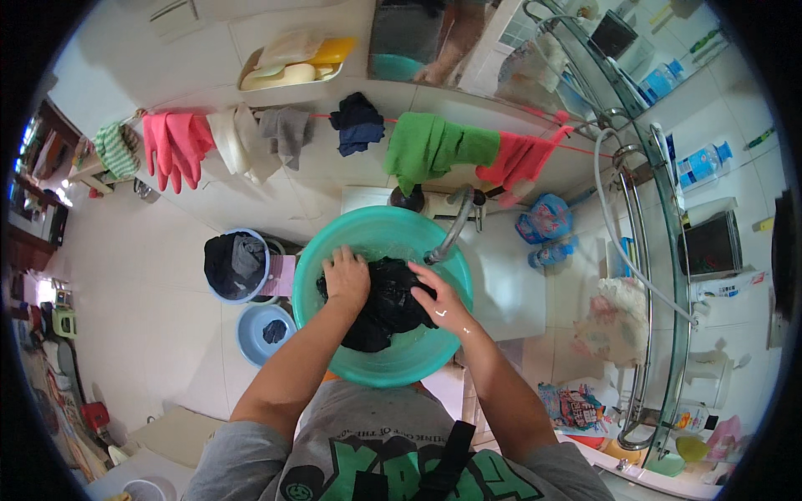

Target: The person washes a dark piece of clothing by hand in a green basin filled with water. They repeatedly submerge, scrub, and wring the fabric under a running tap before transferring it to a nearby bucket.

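A green plastic basin [313, 334] stands in front of me with a wet, dark garment [384, 302] bunched up inside it. Just left of the bunched cloth, my left hand [347, 277] lies with its fingers stretched toward the basin's far side. On the garment's right side rests my right hand [438, 297], its thumb apart from the fingers. Neither hand is closed around the cloth. A curved metal faucet [453, 230] reaches over the basin's far right rim. The garment's lower folds are hidden.
Left of the basin stand a bucket [269, 265] of dark clothes and a small blue basin [242, 334]. Cloths and pink gloves [177, 144] hang on a line behind. At right are a blue bottle [551, 253], a metal rail [642, 275] and a glass shelf [678, 334].
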### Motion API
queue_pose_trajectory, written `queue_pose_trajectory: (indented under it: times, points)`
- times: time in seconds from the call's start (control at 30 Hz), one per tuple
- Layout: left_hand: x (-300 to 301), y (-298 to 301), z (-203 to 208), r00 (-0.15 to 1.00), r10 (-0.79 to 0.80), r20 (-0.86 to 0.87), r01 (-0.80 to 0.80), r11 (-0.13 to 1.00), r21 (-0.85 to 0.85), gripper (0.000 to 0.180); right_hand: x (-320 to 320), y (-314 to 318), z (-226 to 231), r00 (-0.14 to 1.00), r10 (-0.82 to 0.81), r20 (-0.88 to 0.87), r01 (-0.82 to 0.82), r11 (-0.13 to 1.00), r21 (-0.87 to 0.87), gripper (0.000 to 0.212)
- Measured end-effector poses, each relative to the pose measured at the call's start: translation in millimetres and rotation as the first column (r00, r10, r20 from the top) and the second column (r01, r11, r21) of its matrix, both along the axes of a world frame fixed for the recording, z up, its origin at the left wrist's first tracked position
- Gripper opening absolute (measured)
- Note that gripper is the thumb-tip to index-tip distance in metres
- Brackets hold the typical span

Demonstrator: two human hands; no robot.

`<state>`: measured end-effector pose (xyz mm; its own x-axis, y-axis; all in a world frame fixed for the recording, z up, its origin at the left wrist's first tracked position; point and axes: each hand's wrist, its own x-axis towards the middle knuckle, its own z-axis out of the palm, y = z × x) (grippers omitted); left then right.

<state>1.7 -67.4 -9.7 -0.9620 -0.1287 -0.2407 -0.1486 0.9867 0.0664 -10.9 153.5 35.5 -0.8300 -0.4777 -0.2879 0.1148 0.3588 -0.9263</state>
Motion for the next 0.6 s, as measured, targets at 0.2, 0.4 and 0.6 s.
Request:
queue_pose_trajectory:
  times: [0.2, 0.4, 0.6]
  points:
    - [9.5, 28.5, 27.4, 0.773, -0.616, -0.154, 0.635, 0.742, 0.217, 0.07, 53.4, 9.4, -44.3, 0.952, -0.113, -0.285, 0.239, 0.857, 0.457, 0.076]
    - [-12.0, 32.9, -39.0, 0.991, -0.1, -0.085, 0.12, 0.951, 0.286, 0.047, 43.2, -43.9, -73.4, 0.897, -0.442, 0.01, 0.391, 0.802, 0.451, 0.092]
    - [-18.9, 44.9, 0.2, 0.554, 0.295, 0.778, -0.701, -0.339, 0.628, 0.051, -2.0, -57.6, -67.6, 0.498, -0.448, 0.742, 0.789, 0.589, -0.173, 0.075]
